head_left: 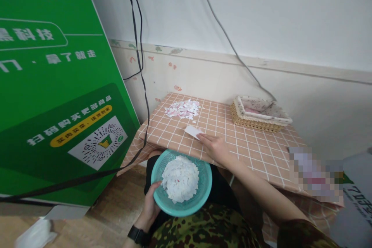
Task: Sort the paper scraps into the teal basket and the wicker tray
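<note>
My left hand (151, 201) grips the left rim of a round teal plastic colander (205, 188), which sits over my lap below the table edge. Inside it lies a mound of small white paper scraps (181, 178) with a tiny red bit on top. Over the front part of the table, my right hand (213, 145) pinches a flat white card (192, 131) by its right end. Beyond the card, a loose pile of white and pinkish paper scraps (183, 108) is spread on the cloth. I cannot tell whether the card touches the cloth.
A brown checked cloth (216, 114) covers the table. At its back right stands a wicker basket (258, 124) with a fabric lining. A tall green panel (58, 93) rises on the left, with a black cable (147, 112) hanging before it. A white bag (37, 234) lies on the floor.
</note>
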`<state>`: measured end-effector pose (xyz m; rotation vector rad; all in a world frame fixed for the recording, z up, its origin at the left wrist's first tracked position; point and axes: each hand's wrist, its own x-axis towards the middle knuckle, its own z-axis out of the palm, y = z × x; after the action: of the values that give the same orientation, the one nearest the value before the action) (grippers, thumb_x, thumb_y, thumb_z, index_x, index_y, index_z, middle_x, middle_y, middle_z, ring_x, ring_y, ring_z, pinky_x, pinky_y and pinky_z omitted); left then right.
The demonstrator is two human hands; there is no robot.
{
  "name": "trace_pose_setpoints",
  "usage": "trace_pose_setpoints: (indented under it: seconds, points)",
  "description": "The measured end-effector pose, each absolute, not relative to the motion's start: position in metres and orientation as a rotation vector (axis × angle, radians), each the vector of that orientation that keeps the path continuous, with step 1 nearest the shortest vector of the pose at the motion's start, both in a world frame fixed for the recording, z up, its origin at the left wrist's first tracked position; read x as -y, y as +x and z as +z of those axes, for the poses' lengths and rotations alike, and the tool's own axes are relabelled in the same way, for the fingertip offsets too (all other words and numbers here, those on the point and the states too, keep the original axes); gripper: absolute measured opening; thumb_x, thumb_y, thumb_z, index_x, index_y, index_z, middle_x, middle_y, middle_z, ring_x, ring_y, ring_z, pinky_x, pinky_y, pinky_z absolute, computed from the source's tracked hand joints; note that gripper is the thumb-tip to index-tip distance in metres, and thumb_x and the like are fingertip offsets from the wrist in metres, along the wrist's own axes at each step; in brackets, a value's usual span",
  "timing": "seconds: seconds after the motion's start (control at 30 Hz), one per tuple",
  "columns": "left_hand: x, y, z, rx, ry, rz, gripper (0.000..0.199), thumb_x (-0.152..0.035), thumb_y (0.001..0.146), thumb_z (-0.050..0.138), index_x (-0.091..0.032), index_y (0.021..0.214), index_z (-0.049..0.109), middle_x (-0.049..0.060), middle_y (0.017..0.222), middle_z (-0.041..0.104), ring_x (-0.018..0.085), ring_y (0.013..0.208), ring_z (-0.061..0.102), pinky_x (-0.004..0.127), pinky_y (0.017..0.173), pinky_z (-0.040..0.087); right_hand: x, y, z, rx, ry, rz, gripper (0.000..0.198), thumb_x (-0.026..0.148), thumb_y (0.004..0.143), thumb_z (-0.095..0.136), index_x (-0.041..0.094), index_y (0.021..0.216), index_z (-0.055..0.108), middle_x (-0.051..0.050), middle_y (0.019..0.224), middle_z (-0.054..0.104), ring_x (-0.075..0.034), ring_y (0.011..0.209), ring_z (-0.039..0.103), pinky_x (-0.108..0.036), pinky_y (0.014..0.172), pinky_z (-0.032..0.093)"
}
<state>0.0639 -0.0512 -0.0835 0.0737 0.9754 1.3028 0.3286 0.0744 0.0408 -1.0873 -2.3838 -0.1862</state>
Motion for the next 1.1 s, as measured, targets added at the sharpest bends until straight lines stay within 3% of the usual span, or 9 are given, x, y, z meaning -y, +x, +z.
trace_pose_setpoints:
  seconds: [0.23,0.43,0.67,1.1]
  points:
    - [0.051,0.065,-0.083,-0.981,0.067,1.297,0.011,-0.016,0.068,0.064,-0.010,0.075,0.069,0.007,0.072,0.074,0.020,0.065,0.067,0.032,0.071,0.053,-0.092,0.371,0.058,2.185,-1.358,-0.146,0.032,0.027,0.088,0.045,0.025,0.116,0.061,-0.005,0.108,0.067,-0.019,0.084,0.066,-0.028,0.074,0.049]
    - [0.052,0.064,-0.087,-1.003,0.063,1.283,0.011,-0.017,0.068,0.064,-0.010,0.076,0.069,0.008,0.072,0.074,0.021,0.065,0.068,0.034,0.072,0.053,-0.111,0.381,0.080,1.923,-1.520,-0.098,0.035,0.038,0.088,0.044,0.022,0.107,0.067,-0.005,0.078,0.072,-0.018,0.062,0.063,-0.026,0.059,0.044]
    - [0.051,0.066,-0.080,-0.969,0.079,1.267,0.013,-0.017,0.068,0.064,-0.008,0.076,0.070,0.010,0.072,0.074,0.023,0.066,0.068,0.036,0.073,0.053,-0.140,0.352,0.091,1.921,-1.531,-0.033,0.033,0.038,0.084,0.047,0.021,0.102,0.069,-0.005,0.086,0.072,-0.021,0.074,0.064,-0.027,0.066,0.043]
    - [0.051,0.066,-0.076,-0.952,0.081,1.239,0.020,-0.020,0.070,0.064,-0.007,0.083,0.070,0.012,0.077,0.075,0.029,0.076,0.069,0.041,0.080,0.051,-0.177,0.335,0.100,1.997,-1.402,0.164,0.030,0.033,0.081,0.051,0.020,0.100,0.070,-0.005,0.086,0.071,-0.020,0.073,0.063,-0.028,0.065,0.043]
